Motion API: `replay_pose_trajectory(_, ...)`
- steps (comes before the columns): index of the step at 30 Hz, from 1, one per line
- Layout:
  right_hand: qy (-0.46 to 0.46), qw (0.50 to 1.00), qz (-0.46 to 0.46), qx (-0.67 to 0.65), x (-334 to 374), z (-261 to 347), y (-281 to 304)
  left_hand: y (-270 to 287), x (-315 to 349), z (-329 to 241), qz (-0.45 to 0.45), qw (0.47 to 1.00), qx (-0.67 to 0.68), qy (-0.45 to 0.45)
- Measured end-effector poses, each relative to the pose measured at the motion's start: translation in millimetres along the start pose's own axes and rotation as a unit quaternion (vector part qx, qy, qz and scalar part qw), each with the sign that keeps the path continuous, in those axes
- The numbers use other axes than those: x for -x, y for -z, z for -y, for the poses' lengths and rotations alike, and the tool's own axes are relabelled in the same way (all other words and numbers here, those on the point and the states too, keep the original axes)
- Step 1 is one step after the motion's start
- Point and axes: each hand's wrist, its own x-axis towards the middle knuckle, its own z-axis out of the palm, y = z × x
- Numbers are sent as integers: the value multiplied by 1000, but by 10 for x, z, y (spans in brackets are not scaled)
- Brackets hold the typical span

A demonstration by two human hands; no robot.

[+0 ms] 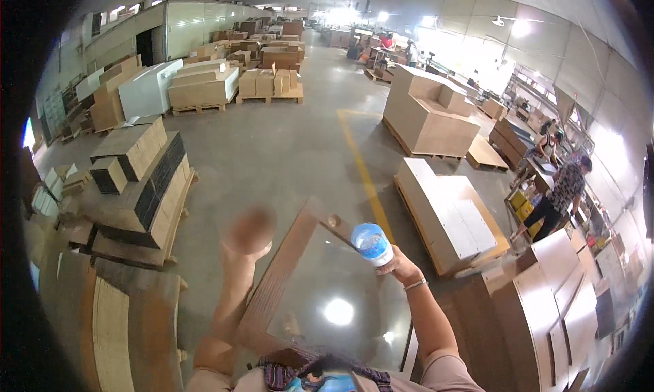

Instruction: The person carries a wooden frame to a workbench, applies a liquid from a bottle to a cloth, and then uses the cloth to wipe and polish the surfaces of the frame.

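My right hand (398, 265) grips a blue-and-white plastic tub (372, 245) and holds it tilted, its opening facing up toward me. A silver-coloured band circles that wrist. My left hand (248, 234) is raised over the left side of a brown-framed panel; a round brown smear hides its fingers and anything in them. Below both hands lies the panel (306, 290), glossy and grey, reflecting a ceiling light, inside a brown wooden frame (276, 269). A small round tan thing (334, 221) sits at the frame's far corner.
Stacked boards (139, 187) on pallets stand at left. At right are a pallet of white-topped panels (449, 215) and leaning boards (552, 303). A large tan carton stack (429, 112) rises farther off. Two people (562, 191) work by the right wall.
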Motion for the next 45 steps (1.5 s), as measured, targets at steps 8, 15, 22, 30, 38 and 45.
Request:
replay_pose_trajectory(8, -15, 995, -48, -87, -2060, 247, 718, -461, -2498, 473, 19, 995, 85, 48)
replay_pose_trajectory(15, 2, 997, -65, -31, -4140, 294, 1560, -1101, -4518, 1349, 53, 987, 138, 69)
replay_pose_trajectory(22, -24, 999, -28, -25, -6529, 548, 2533, -1572, -6769, 2435, 49, 986, 149, 55)
replay_pose_trajectory(30, -28, 999, -28, -16, -8963, 840, 3435, -2313, -9054, 2979, 24, 994, 91, 48)
replay_pose_trajectory(38, -25, 994, -90, -49, -11286, 1061, 4384, -2998, -11630, 3765, 55, 998, -6, 27)
replay_pose_trajectory(45, -15, 991, -112, -67, -12932, 1192, 5343, -3818, -13802, 5054, 122, 981, 117, -93)
